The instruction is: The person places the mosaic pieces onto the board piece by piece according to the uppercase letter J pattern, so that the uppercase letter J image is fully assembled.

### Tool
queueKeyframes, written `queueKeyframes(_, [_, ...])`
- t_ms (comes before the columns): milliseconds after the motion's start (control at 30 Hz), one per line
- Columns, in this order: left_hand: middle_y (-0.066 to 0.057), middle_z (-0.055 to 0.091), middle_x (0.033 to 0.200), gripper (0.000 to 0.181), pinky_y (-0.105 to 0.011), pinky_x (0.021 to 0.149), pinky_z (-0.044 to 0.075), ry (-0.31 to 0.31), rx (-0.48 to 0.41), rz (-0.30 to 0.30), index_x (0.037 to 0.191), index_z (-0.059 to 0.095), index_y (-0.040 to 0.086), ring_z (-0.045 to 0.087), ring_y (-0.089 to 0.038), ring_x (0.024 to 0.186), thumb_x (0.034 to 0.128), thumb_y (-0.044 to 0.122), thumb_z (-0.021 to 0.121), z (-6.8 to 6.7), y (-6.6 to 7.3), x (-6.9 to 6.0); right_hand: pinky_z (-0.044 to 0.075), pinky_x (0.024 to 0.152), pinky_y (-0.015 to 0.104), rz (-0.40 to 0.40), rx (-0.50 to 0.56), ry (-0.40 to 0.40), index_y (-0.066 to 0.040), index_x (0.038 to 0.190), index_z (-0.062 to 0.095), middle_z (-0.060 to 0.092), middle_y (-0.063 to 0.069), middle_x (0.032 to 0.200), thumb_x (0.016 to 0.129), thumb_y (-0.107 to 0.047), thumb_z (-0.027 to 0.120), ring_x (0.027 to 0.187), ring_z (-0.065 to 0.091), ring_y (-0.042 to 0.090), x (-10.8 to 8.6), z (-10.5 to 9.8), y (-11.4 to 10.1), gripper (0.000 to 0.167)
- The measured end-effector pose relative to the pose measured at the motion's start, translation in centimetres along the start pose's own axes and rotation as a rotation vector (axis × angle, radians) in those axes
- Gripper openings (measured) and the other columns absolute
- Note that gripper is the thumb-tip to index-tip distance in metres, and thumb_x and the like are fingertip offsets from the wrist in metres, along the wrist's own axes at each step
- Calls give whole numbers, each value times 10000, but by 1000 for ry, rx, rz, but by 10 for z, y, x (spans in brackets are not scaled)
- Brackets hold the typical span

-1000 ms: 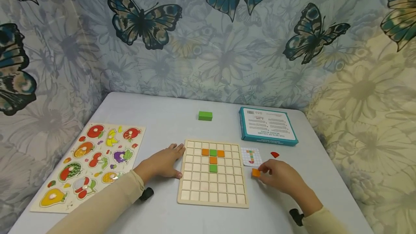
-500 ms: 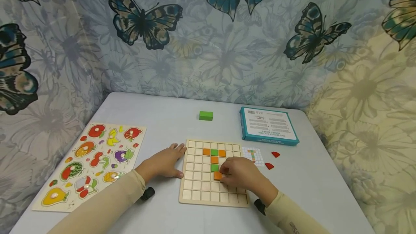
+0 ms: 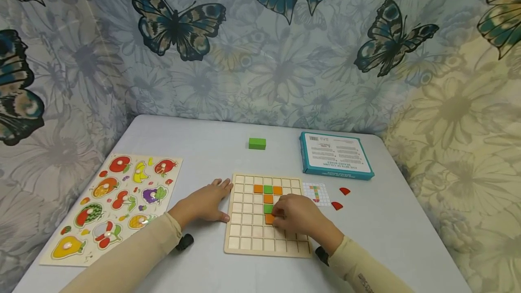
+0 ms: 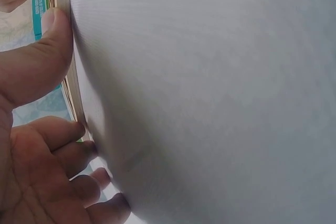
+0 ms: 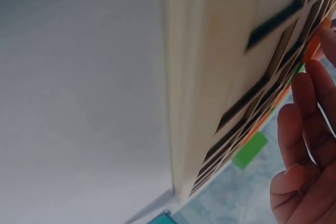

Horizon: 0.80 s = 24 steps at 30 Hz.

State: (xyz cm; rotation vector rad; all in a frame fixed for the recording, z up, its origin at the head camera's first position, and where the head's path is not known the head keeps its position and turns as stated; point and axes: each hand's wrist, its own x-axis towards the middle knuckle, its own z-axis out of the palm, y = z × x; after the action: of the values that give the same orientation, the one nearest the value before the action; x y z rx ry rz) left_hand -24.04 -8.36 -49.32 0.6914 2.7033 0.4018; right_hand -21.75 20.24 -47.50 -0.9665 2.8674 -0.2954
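Note:
A wooden grid board (image 3: 246,231) lies mid-table, with orange and green squares in a T-like arrangement. My right hand (image 3: 299,215) pinches an orange square (image 3: 269,219) at the grid, just below a green square (image 3: 268,209); its fingertips cover part of it. In the right wrist view the orange square (image 5: 312,48) is between thumb and fingers of the right hand (image 5: 310,145). My left hand (image 3: 203,202) rests with spread fingers against the board's left edge; the left wrist view shows the left hand's thumb (image 4: 39,69) touching that edge. A pattern card (image 3: 321,193) lies right of the board.
Two red pieces (image 3: 344,191) lie right of the card. A green block (image 3: 257,144) stands behind the board, and a teal box (image 3: 338,155) lies at the back right. On the left is a fruit puzzle board (image 3: 136,189).
My right hand has carried the orange square left from beside the card onto the board, then shifted it slightly left under the green square. The left hand has stayed at the edge.

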Motion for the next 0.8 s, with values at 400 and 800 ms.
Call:
queueKeyframes(400, [-124,269,1580,967,-497,1123,273,-7,4,-6,1512,352,24,203,-356,1447,779,467,801,0,-2,0,488,645,234,11,8,-7,-215,826,769,589,-177,783,793,-291,802,744,530,38,3,1,-6,89])
queueKeyframes(800, [-119,267,1581,965,-499,1125,268,-9,-5,-11,1514,351,27,198,-357,1448,780,460,803,0,-1,0,494,623,347,401,35,45,-95,1002,740,650,-7,849,846,-181,755,720,563,150,-40,-40,83,179])
